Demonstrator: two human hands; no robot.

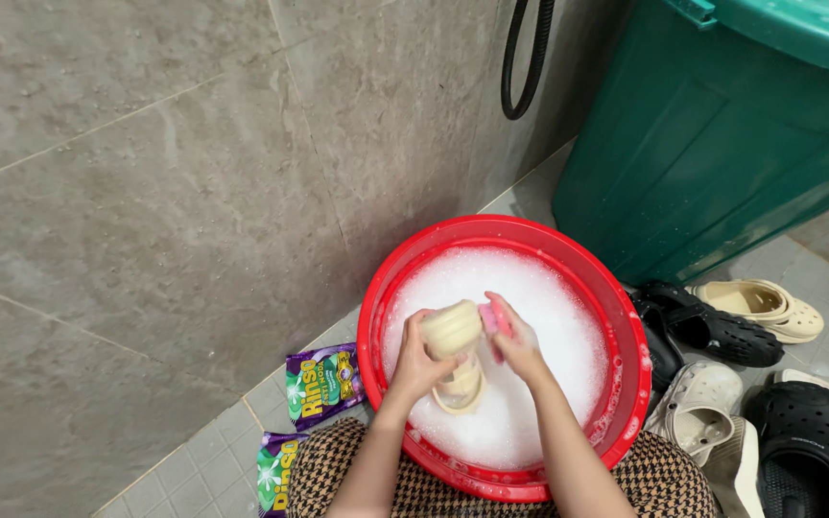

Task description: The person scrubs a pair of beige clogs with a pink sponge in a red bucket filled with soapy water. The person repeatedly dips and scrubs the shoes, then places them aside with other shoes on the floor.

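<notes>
1. Fingers of the left hand (419,363) wrap around the toe end of a cream clog (455,353), gripping it above the suds at the middle of the red basin (374,317).
2. Held in the right hand (518,347) is a small pink scrubber (493,318), clenched between fingers and palm and pressed against the clog's right side.
3. The clog's long axis runs from its toe, high and toward the basin's far rim, down to its heel strap, which dips toward the foam near the basin's near rim. It lies between the two hands, both touching it.
4. White foam (549,317) fills the basin.
5. Left of the basin lie two purple detergent pouches (322,382) on the tiled floor.
6. Right of the basin sit black and cream clogs (722,331); beyond it stands a green bin (712,144).
</notes>
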